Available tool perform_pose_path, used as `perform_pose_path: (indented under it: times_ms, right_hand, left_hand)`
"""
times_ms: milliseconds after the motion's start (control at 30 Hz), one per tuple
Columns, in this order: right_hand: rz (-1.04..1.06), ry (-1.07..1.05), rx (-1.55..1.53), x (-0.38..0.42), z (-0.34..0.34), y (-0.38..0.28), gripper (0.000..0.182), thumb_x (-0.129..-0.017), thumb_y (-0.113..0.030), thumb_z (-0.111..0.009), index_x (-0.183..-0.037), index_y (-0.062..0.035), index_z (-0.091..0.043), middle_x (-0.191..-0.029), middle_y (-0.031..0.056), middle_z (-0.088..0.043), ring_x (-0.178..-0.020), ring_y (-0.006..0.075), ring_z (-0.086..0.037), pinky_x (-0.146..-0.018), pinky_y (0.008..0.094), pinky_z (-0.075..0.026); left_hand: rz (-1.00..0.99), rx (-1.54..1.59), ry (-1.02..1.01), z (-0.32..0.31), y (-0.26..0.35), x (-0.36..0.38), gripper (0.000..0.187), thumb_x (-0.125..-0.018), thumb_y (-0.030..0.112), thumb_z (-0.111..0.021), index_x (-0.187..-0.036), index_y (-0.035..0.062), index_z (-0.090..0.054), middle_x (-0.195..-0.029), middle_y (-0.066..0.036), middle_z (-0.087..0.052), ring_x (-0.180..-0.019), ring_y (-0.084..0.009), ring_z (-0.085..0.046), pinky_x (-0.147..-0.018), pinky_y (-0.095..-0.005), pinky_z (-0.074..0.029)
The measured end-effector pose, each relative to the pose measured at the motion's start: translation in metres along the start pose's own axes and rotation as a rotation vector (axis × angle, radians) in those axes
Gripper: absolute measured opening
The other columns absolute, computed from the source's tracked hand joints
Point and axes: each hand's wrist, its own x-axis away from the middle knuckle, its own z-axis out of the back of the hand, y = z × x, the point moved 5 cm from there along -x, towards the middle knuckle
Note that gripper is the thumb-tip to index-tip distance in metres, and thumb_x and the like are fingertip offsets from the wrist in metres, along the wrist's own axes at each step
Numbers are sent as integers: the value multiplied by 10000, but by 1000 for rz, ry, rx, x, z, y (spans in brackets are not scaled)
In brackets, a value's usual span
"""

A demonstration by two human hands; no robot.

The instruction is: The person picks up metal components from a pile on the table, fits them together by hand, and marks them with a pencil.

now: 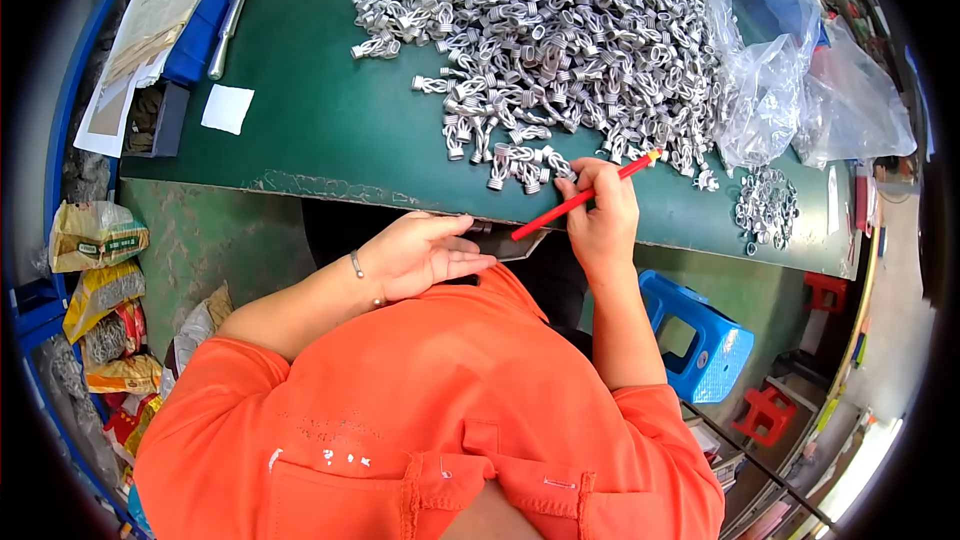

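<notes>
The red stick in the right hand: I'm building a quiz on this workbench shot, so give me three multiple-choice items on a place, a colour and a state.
1. Where does the pile of metal parts lie?
A on the green table
B on the blue stool
C in a lap

2. What colour is the stool?
A red
B blue
C white

3. How is the left hand?
A clenched on a bag
B open, holding nothing
C gripping a hammer

Answers: 1 A, parts spread over the green table. 2 B, its plastic is blue. 3 B, fingers extended; the right hand holds the red stick.

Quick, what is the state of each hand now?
Left hand: open, palm up, empty, at the green table's edge.
Right hand: closed on a thin red stick.
</notes>
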Motion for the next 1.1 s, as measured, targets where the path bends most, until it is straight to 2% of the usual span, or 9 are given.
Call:
perform_pose_path:
  times_ms: [167, 233, 300, 500, 667, 800, 900, 1000, 1100]
  right_hand:
    - [-475, 10, -809, 11, 1, 11, 299, -697, 100, -672, -778, -32, -416, -884, 124, -591, -740, 114, -558, -655, 236, -478]
    - [-454, -53, -942, 17, 0, 1, 327, -688, 145, -652, -800, -42, -409, -910, 136, -572, -757, 127, -571, -688, 239, -483]
    - [-234, -41, -792, 16, 1, -15, 334, -647, 98, -721, -747, -34, -432, -847, 130, -599, -701, 139, -571, -612, 246, -482]
    - [64, -25, -604, 17, 8, -40, 331, -625, 75, -747, -701, -37, -445, -847, 142, -617, -633, 160, -575, -521, 249, -467]
    - [-43, 105, -689, 22, 9, -32, 348, -644, 113, -708, -715, -55, -411, -874, 144, -608, -791, 223, -592, -660, 303, -489]
    - [188, 83, -556, 13, 13, -54, 325, -650, 129, -681, -725, -48, -419, -870, 144, -614, -781, 273, -600, -663, 325, -496]
    - [290, -101, -639, 8, 7, -63, 261, -663, 131, -653, -712, -32, -455, -866, 154, -626, -768, 278, -607, -648, 339, -501]
    - [237, -17, -392, 1, -3, -45, 235, -668, 110, -649, -717, -30, -467, -855, 135, -638, -749, 273, -595, -643, 337, -483]
    - [164, 2, -236, -16, -18, -36, 245, -653, 70, -676, -743, -42, -478, -865, 121, -639, -766, 288, -576, -679, 353, -451]
  left_hand:
    - [-1, -274, -110, -13, -1, 7, 292, -891, 109, -521, -1138, -38, -469, -948, -142, -584, -907, -241, -607, -806, -319, -513]
    - [-181, -601, -136, -31, 10, 13, 305, -861, 92, -574, -1124, -34, -484, -856, -80, -594, -745, -137, -606, -649, -246, -515]
    - [-383, -524, -41, -42, 22, 14, 272, -834, 67, -608, -1066, -36, -509, -797, -56, -585, -600, -98, -566, -531, -223, -491]
    - [-471, -635, -16, -48, 30, 12, 173, -829, 34, -602, -980, -41, -562, -816, -69, -608, -650, -104, -593, -572, -210, -497]
    - [-734, -532, -104, -51, 30, 13, 208, -838, -16, -560, -1044, -45, -565, -892, -101, -622, -801, -157, -625, -753, -265, -525]
    - [-604, -526, -74, -53, 30, 16, 240, -889, 36, -492, -1116, -34, -527, -951, -127, -615, -872, -196, -624, -803, -305, -524]
    - [-296, -103, -134, -43, 24, 10, 264, -937, 148, -424, -1136, -5, -505, -913, -102, -601, -774, -171, -607, -666, -274, -526]
    - [-158, -24, -37, -32, 19, 10, 223, -946, 266, -421, -958, 63, -512, -696, -12, -454, -552, -91, -386, -448, -202, -287]
    - [-190, -76, -73, -26, 21, 12, 179, -936, 247, -447, -902, 76, -491, -684, -7, -437, -554, -86, -390, -450, -202, -296]
